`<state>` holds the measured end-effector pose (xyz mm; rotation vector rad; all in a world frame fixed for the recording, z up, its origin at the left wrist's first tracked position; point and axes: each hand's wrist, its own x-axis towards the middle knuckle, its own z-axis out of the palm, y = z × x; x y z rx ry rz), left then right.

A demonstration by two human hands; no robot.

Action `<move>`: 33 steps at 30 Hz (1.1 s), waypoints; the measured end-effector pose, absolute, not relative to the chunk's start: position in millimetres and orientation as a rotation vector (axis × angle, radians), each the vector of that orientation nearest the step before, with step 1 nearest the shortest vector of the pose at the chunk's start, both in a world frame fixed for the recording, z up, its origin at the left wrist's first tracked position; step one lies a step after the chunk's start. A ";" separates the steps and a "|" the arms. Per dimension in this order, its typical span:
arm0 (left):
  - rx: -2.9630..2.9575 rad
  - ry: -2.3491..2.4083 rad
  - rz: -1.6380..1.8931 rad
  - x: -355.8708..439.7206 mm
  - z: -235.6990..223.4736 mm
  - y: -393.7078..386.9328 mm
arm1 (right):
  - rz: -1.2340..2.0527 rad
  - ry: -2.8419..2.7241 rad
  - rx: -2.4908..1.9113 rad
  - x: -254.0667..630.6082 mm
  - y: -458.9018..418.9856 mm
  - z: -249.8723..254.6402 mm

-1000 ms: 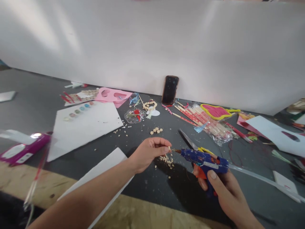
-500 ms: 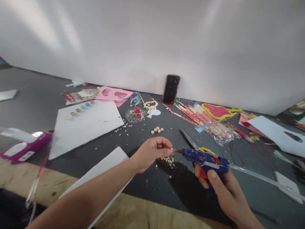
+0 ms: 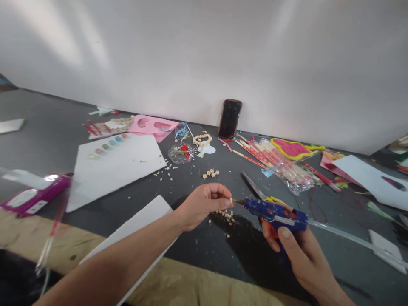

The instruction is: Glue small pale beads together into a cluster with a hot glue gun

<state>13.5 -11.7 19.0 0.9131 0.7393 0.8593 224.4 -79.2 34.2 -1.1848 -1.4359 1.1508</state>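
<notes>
My left hand [image 3: 204, 205] pinches a small pale bead [image 3: 230, 200] between its fingertips, right beside the nozzle of the blue hot glue gun [image 3: 274, 214]. My right hand [image 3: 302, 255] grips that gun, which has a red-orange trigger and a clear glue stick [image 3: 350, 235] running out of its back. Beneath the nozzle lies a small scatter of pale beads [image 3: 225, 216]. Steel scissors with yellow handles [image 3: 253, 187] sit partly hidden behind the gun.
A phone [image 3: 230, 119] leans against the white wall. Across the dark table lie a white board with paint dabs [image 3: 127, 174], a pink cutout [image 3: 153, 125], a bag of red-and-cream sticks [image 3: 280, 163], a magenta packet [image 3: 36, 195] and more beads [image 3: 211, 173].
The whole view has drifted slightly, and both hands have shifted a little to the right. The left hand's pinch and the right hand's grip on the gun look unchanged.
</notes>
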 end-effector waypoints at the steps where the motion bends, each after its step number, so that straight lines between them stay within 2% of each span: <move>1: 0.914 0.740 0.858 13.6 19.0 -11.7 | 1.163 -1.453 -1.186 225.1 -79.1 34.1; 33: 0.930 0.774 0.862 14.4 18.0 -11.2 | 1.185 -1.462 -1.193 223.3 -79.0 36.7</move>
